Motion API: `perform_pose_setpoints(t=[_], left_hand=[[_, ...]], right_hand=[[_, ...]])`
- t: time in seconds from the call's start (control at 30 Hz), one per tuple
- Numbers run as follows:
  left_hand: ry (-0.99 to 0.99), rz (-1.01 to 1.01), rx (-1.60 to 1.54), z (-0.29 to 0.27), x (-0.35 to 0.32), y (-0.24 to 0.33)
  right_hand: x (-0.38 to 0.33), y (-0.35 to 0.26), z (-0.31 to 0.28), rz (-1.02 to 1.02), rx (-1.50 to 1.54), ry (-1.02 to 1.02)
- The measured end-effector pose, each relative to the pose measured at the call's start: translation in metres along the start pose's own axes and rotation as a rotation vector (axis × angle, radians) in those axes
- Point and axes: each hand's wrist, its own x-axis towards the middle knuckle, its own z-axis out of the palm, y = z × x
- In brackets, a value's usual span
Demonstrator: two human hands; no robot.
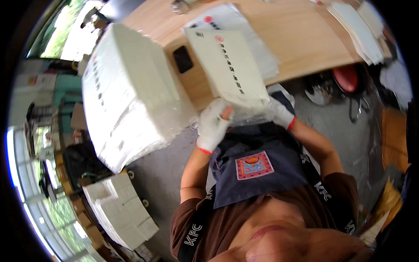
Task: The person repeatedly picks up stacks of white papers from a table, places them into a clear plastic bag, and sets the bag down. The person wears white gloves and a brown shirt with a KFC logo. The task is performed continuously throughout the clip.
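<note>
A flat cream packet (231, 65) with dark print and a red mark lies over the table's near edge, its near end wrapped in clear plastic. My left hand (212, 124), in a white glove with a red cuff, grips its near left corner, the thumb tip bare. At the near right corner, my right hand (280, 113) in a matching glove holds the same end; its fingers are partly hidden. Beneath and beyond the packet lies a white plastic-covered sheet or packet (262, 54). A tall plastic-wrapped stack of similar packets (126, 96) stands left of my left hand.
A black phone (183, 59) lies on the wooden table (301, 35) between stack and packet. White paper piles (355, 32) sit at the far right. Under the table is a red round seat (345, 77). A wheeled load of white stacks (120, 209) stands on the floor at left.
</note>
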Motion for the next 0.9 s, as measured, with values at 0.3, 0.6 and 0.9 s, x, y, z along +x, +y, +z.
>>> perform_pose_setpoints(t=[0.3,0.6,0.9], left_hand=[[1.475,-0.053,-0.114,-0.176,-0.051,0.051],[1.087,-0.495,-0.147,-0.223,-0.12,-0.088],[0.706,-0.437,-0.4,0.021,-0.106,-0.172]], right_hand=[[0.106,-0.159,0.225,-0.027,-0.233,-0.243],[0.114,-0.178,0.302,-0.472,-1.168,-0.279],[0.028,-0.085,0.151,0.133,-1.124,-0.448]])
